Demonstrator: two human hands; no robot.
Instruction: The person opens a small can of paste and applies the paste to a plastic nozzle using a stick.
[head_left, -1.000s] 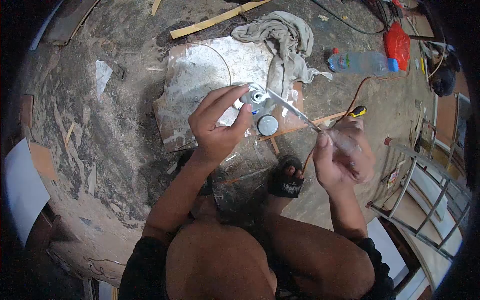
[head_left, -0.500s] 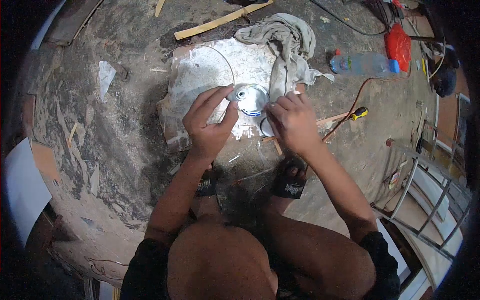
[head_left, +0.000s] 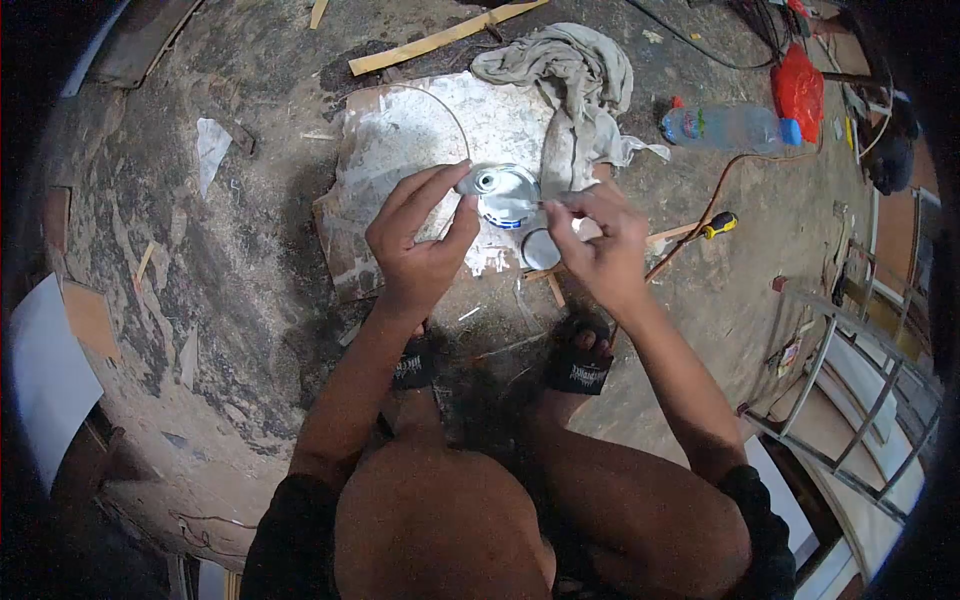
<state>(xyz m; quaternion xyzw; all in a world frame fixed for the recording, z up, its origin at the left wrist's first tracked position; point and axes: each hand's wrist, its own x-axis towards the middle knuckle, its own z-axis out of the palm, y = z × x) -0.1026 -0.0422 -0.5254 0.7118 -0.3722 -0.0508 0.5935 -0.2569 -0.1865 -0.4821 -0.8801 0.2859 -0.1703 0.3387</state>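
Observation:
Between the thumb and fingers of my left hand (head_left: 415, 235) is a small pale round piece (head_left: 485, 181) with a hole in its middle. It is held over the left rim of an open can (head_left: 508, 215) with a blue-marked side. My right hand (head_left: 605, 240) pinches a thin tool at the can's right side; the tool's tip reaches over the can and its detail is blurred. A round lid (head_left: 541, 249) lies just below the can, partly beside my right fingers. Under them is a white-stained board (head_left: 400, 130).
A crumpled grey cloth (head_left: 580, 80) lies on the board's upper right. Beyond it are a plastic bottle (head_left: 725, 128), a red bag (head_left: 797, 90) and a yellow-black handled tool (head_left: 719, 225). A wood strip (head_left: 440, 42) lies above the board. A metal frame (head_left: 850, 400) stands at right.
My right hand has come in from the right with the thin tool, down to the can, then shifted slightly. My left hand has moved slightly left and down with the small piece.

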